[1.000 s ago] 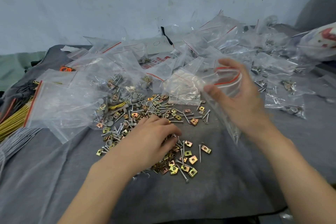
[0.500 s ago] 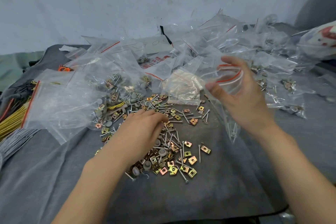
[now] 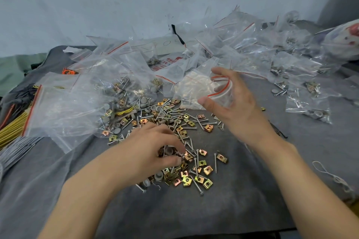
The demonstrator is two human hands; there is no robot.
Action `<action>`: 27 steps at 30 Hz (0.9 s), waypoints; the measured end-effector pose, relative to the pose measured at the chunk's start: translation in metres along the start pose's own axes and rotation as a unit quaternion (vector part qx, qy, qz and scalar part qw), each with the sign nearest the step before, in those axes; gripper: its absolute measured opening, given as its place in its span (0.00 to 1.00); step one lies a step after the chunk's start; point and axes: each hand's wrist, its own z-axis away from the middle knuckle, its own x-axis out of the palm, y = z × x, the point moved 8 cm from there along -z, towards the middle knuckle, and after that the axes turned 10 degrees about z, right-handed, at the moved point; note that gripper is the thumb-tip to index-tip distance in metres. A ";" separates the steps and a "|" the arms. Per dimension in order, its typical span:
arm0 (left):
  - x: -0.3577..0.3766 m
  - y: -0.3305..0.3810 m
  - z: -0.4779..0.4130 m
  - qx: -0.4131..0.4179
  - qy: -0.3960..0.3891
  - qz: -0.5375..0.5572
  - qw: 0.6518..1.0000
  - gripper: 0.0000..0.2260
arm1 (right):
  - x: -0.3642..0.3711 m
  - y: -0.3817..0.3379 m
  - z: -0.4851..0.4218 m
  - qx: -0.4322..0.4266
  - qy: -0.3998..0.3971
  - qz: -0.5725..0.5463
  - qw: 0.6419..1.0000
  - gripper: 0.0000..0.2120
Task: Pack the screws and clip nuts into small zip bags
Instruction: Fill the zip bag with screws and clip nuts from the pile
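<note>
Right hand raised above the grey cloth, fingers spread fairly wide and lightly curved, thumb and fingertips stretching open the red-lined mouth of one small zip bag; contents of that bag not clear enough to tell

Left hand palm-down on the near heap, fingers curled tight, thumb and fingertips nearly meeting and pinching among the clip nuts; exactly which pieces between them, impossible to tell

Loose on the cloth, directly under and between both hands: gold-coloured clip nuts and thin silver screws mixed together, with round grey caps further back; dozens of each, too many and too overlapped to count

Behind and to the right, a drift of clear zip bags, some with hardware inside, again beyond counting; one larger bag at the left

At the far left edge, one bundle of yellow wires and one of grey wires

Red print on a bag at the back, too small to read
</note>
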 end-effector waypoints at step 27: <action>-0.051 0.018 -0.024 0.034 0.306 0.425 0.851 0.05 | 0.011 -0.008 0.011 -0.019 -0.033 0.040 0.998 0.32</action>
